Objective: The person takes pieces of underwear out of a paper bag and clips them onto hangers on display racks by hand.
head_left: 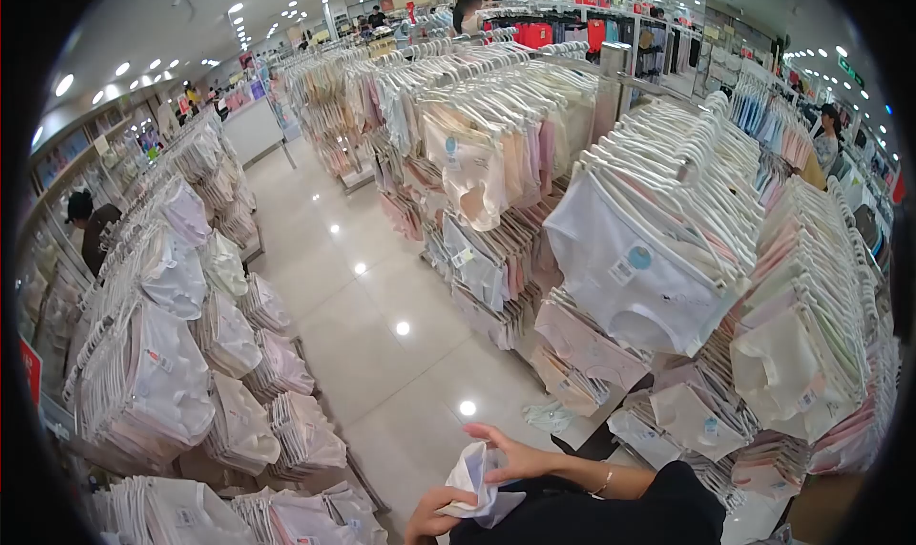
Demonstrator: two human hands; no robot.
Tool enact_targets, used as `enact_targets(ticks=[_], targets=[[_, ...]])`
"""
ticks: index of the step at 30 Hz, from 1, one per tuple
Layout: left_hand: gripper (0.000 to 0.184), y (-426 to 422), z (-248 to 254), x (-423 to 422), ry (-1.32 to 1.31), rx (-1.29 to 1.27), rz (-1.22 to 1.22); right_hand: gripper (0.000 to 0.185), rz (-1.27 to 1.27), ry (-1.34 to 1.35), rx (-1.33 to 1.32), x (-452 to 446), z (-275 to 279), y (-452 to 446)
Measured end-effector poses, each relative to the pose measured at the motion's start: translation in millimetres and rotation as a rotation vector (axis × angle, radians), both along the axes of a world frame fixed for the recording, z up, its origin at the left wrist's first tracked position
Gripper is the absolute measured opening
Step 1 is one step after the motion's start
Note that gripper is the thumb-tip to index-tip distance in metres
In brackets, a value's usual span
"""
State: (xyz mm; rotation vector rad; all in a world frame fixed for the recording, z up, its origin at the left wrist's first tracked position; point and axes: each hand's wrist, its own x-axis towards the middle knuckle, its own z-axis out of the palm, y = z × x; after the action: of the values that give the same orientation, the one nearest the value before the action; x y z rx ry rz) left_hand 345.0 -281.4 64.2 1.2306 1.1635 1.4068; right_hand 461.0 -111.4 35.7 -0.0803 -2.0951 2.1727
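Note:
Near the bottom middle, my left hand (441, 513) grips a small bunched white garment (469, 478) from its left side, fingers closed on the cloth. My right hand (513, 457) is at the garment's upper right, its index finger and thumb spread apart around the cloth's edge. A thin bracelet (603, 483) circles the right wrist. The garment is crumpled, with a pale lilac part showing inside, and is held close against the dark clothing I wear.
Racks of white underwear on hangers (634, 259) stand on the right, and more hanging garments (157, 373) line the left. A tiled aisle (382, 354) runs between them. One person (91, 225) is at the left, another (826, 135) at the right. A green garment (549, 416) lies low by the right rack.

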Motion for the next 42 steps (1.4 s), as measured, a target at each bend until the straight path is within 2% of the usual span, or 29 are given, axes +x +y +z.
enact_targets(ticks=[1, 2, 5, 6, 8, 10, 11, 14, 17, 20, 24, 26, 30, 33, 35, 38, 42], targets=[[0.026, 8.4, 1.9, -10.5, 0.027, 0.028, -0.082, 0.085, 0.008, 0.016, 0.034, -8.3, 3.4, 0.8], [0.027, 16.6, 4.0, -22.4, 0.056, 0.056, -0.165, 0.089, 0.09, -0.06, -0.083, -15.3, 10.8, 3.8], [0.03, 39.3, 9.7, -61.2, 0.086, 0.029, -0.396, 0.072, 0.273, -0.059, 0.027, -41.8, 17.2, 13.4], [0.031, 44.8, 9.9, -75.7, 0.091, 0.001, -0.474, 0.063, 0.262, -0.087, 0.029, -52.4, 8.7, 16.2], [0.033, 50.0, -1.7, -105.8, 0.105, -0.071, -0.407, 0.045, 0.237, -0.142, 0.03, -74.9, -8.0, 20.8], [0.042, 51.8, -12.4, -145.0, 0.148, -0.204, -0.426, 0.028, 0.107, -0.189, 0.147, -97.8, -2.5, 32.1], [0.046, 55.8, -5.7, -157.7, 0.192, -0.18, -0.391, 0.02, 0.042, -0.218, 0.206, -108.5, 5.8, 37.6], [0.057, 74.6, 12.3, -191.6, 0.376, -0.082, -0.324, 0.013, -0.288, 0.002, 0.17, -136.5, 25.1, 41.6], [0.051, 82.5, 17.8, -229.0, 0.438, -0.356, -0.311, 0.012, -0.449, -0.043, 0.064, -156.1, 24.6, 43.7], [0.042, 91.3, -4.1, -263.9, 0.587, -0.242, -0.354, 0.011, -0.585, -0.033, 0.172, -172.2, 30.4, 43.8], [0.032, 104.4, -9.4, -293.3, 0.599, -0.247, -0.303, 0.013, -0.685, -0.044, 0.367, -192.7, 42.3, 46.0], [0.031, 112.8, -6.7, -301.5, 0.556, -0.245, -0.239, 0.014, -0.715, -0.135, 0.368, -200.7, 47.1, 51.2], [0.024, 129.7, -25.1, -324.4, 0.643, -0.297, -0.257, 0.012, -0.816, -0.209, 0.385, -208.2, 49.5, 75.3], [0.023, 144.0, -29.0, -339.0, 0.627, -0.295, -0.234, 0.013, -0.903, -0.392, 0.218, -210.5, 54.2, 101.9], [0.024, 155.5, -25.6, -347.0, 0.542, -0.336, -0.185, 0.016, -0.927, -0.356, 0.134, -218.6, 46.6, 124.2], [0.025, 177.4, -38.3, -361.3, 0.428, -0.253, -0.104, 0.018, -0.928, -0.361, 0.064, -237.6, 41.0, 162.7], [0.028, 209.7, -45.6, -392.6, 0.481, -0.43, -0.146, 0.021, -0.945, -0.358, 0.0, -264.1, 36.3, 208.1]])
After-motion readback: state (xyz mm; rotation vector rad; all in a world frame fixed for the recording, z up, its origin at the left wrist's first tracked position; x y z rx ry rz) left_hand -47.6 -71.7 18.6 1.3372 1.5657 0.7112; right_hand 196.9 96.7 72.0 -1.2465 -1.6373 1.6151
